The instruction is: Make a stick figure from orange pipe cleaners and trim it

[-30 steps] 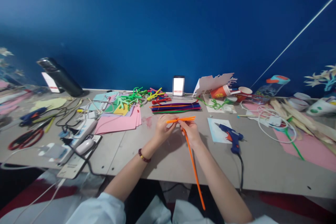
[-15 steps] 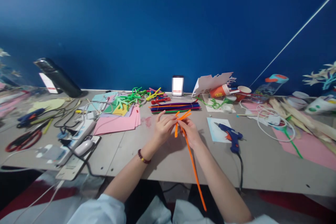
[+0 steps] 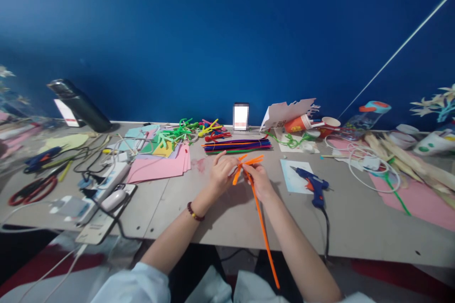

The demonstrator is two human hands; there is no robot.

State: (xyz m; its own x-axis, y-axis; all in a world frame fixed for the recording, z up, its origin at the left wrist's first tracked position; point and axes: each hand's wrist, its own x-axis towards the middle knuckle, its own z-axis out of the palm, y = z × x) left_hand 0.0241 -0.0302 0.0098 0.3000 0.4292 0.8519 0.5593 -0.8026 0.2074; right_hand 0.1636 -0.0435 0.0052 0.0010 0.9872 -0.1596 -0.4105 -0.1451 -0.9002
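Observation:
Between my two hands is an orange pipe cleaner piece (image 3: 262,220), several short looped ends bunched at the top and one long stem hanging past the table's front edge. My left hand (image 3: 222,170), with a beaded bracelet at the wrist, pinches the bunch from the left. My right hand (image 3: 259,179) grips it from the right, thumb and fingertips at the crossing point. The fingertips partly hide where the strands meet. Just beyond my hands lies a bundle of purple, orange and green pipe cleaners (image 3: 238,145).
To the right, a blue glue gun (image 3: 311,182) rests on a light card. Pink paper (image 3: 156,170), a power strip (image 3: 104,191) and a phone (image 3: 106,227) lie left. Green twisted pipe cleaners (image 3: 174,135) are piled behind. A dark bottle (image 3: 80,104) leans on the wall.
The short orange ends have turned slightly between my fingers, the upper ones now pointing more to the right. Both hands keep nearly the same place and hold.

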